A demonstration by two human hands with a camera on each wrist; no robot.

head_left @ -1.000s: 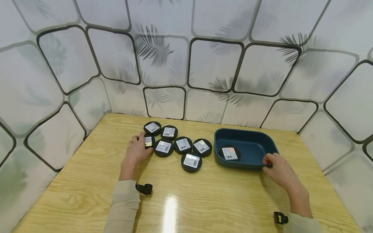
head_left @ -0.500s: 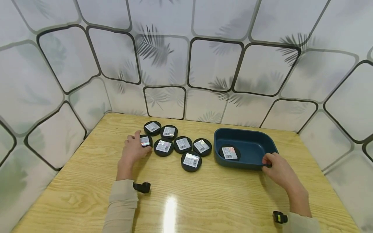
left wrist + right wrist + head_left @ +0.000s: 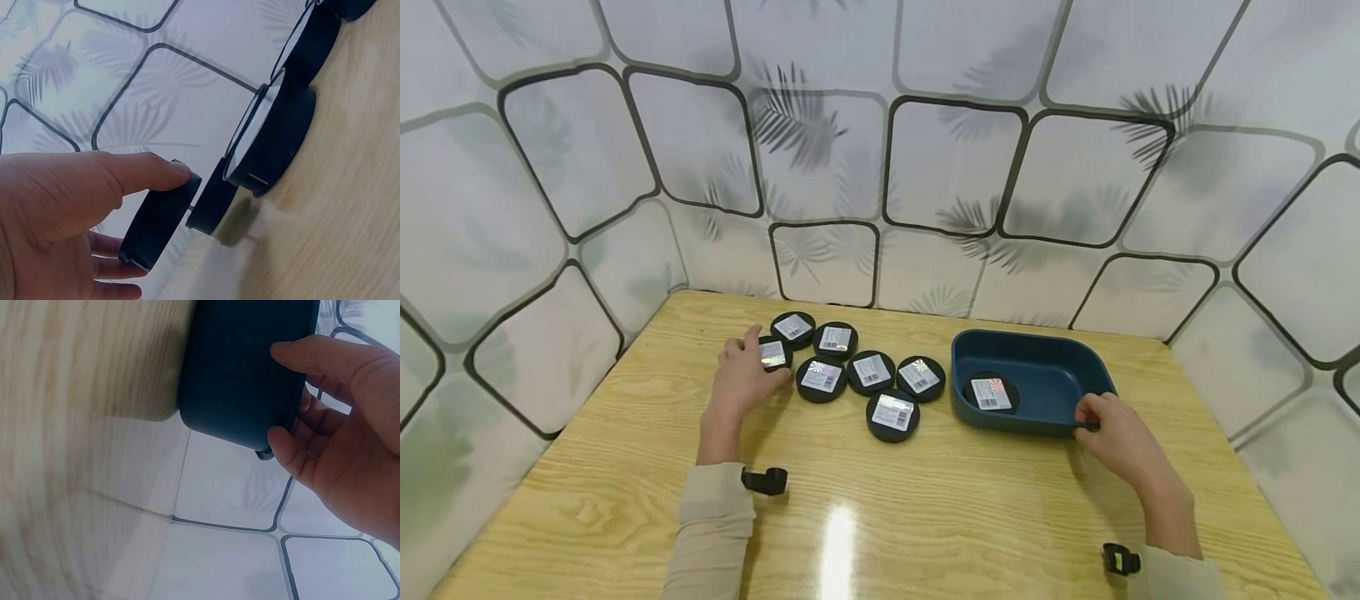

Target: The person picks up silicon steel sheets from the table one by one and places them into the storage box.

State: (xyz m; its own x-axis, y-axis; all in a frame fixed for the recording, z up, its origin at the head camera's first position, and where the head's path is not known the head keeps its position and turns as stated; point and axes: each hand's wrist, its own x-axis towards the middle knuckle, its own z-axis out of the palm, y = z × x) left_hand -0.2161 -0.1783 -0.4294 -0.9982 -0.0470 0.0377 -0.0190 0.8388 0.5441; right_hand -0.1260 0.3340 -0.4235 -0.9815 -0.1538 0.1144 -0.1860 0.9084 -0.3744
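The left hand holds a round black disc with a pale label, at the left end of a group of similar discs. In the left wrist view the thumb of the left hand and its fingers span the rim of the disc, which is tilted and close beside the others. Gripping the near right rim of a dark blue tray is the right hand; the right wrist view shows the right hand with thumb and fingers round the edge of the tray. One labelled disc lies inside the tray, at its left.
Several labelled black discs lie between the left hand and the tray, among them a near one, a middle one and a far left one. The wooden table meets a patterned backdrop behind.
The left hand and its disc have shifted slightly left and away from the neighbouring disc, then slightly toward the back. The right hand and tray have barely moved.
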